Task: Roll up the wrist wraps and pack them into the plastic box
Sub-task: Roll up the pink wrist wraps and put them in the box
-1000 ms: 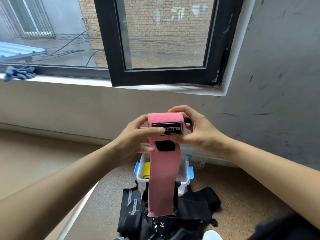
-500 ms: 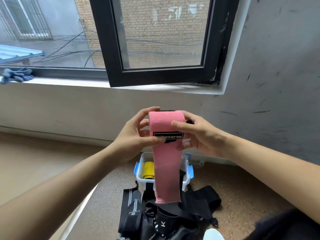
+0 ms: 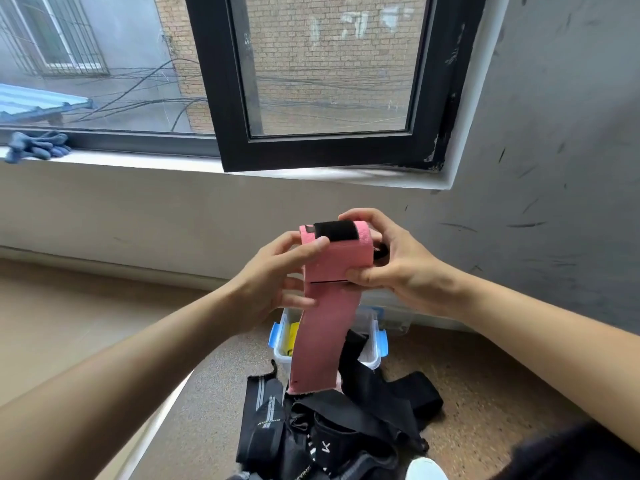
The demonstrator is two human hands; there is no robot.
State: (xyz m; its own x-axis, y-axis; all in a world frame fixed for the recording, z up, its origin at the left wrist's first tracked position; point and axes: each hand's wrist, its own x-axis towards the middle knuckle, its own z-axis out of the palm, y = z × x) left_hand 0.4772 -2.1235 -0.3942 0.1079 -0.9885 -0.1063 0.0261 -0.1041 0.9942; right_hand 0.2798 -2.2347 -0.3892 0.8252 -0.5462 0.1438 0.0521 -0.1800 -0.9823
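Here, left hand [image 3: 273, 275] and right hand [image 3: 398, 261] curl their fingers [image 3: 313, 244] round the half-rolled pink wrap [image 3: 332, 258] in open air. Its loose end hangs free over the near rim of the plastic box [image 3: 371, 327] and the black wraps [image 3: 346, 420].

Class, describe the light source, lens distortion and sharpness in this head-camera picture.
Head view: soft daylight comes through the window; the wide lens bends the sill; the pink wrist wrap, left hand and right hand are sharp, without glare.
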